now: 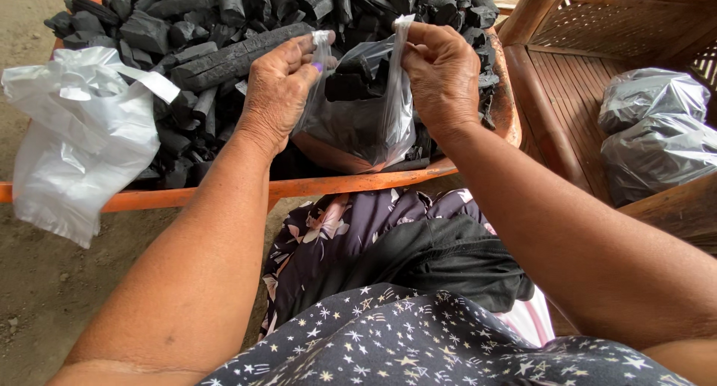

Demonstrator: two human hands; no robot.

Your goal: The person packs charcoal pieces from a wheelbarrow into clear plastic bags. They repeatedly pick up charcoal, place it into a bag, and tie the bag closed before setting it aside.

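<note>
My left hand (280, 87) and my right hand (441, 72) each pinch one top corner of a clear plastic bag (366, 117) with black charcoal pieces inside. The bag hangs between the two hands over the near rim of an orange wheelbarrow (328, 184). The wheelbarrow is heaped with charcoal (216, 35) in sticks and lumps. Both forearms reach forward from the bottom of the view.
A bundle of empty white plastic bags (82, 139) hangs over the wheelbarrow's left rim. Two filled, tied bags of charcoal (653, 132) lie on a wooden slatted seat (567, 79) at the right. Patterned cloth covers my lap below. Bare dirt ground lies at the left.
</note>
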